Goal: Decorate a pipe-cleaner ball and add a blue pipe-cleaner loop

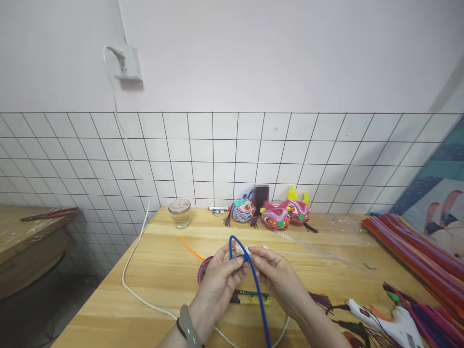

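Observation:
A blue pipe cleaner (258,285) is bent into a loop in front of me, its long end running down to the bottom edge of the view. My left hand (221,275) pinches the loop's lower part between thumb and fingers. On the other side, my right hand (277,275) has its fingertips closed on the same pipe cleaner where the strands cross. Beneath the hands lies a black and yellow tool (250,297), like thread snips, partly covered. A pink-rimmed round thing (203,270) shows behind my left hand, mostly hidden.
Three colourful tasselled figures (276,216) stand along the tiled wall. A glass jar (180,215), a marker (218,209) and an orange strip (191,248) are to the left. White cord (136,290) crosses the table. At right lie a glue gun (387,321) and bundled pipe cleaners (409,256).

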Motion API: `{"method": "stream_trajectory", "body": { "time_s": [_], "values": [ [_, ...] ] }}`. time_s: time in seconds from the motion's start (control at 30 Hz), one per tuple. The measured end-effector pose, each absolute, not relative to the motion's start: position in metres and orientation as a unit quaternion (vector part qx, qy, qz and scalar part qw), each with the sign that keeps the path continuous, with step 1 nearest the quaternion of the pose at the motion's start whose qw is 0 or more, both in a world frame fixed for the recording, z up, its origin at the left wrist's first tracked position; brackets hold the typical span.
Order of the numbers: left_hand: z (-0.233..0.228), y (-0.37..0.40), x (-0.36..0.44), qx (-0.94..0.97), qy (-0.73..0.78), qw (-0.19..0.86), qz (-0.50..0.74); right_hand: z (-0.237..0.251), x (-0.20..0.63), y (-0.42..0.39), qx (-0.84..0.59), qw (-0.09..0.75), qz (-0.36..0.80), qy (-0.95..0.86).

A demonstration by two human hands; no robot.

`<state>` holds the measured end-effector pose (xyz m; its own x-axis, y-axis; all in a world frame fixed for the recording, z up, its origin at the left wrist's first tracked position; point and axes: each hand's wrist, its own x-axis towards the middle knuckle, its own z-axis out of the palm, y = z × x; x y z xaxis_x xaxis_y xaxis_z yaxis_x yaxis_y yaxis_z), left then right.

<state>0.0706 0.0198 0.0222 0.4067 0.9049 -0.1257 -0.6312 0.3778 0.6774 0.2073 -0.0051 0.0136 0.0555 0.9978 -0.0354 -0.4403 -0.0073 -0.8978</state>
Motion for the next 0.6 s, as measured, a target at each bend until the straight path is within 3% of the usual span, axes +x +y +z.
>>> {"method": "stream_trajectory", "body": {
  "time_s": [0.37,0.6],
  "values": [
    [0.033,0.013,0.071,0.312,0.27,0.731,0.543,0.02,0.203,-0.013,-0.353,0.583,0.654,-0.327],
    [0.03,0.014,0.074,0.323,0.262,0.719,0.557,0.024,0.191,-0.018,-0.38,0.63,0.579,-0.352]
  ]
}}
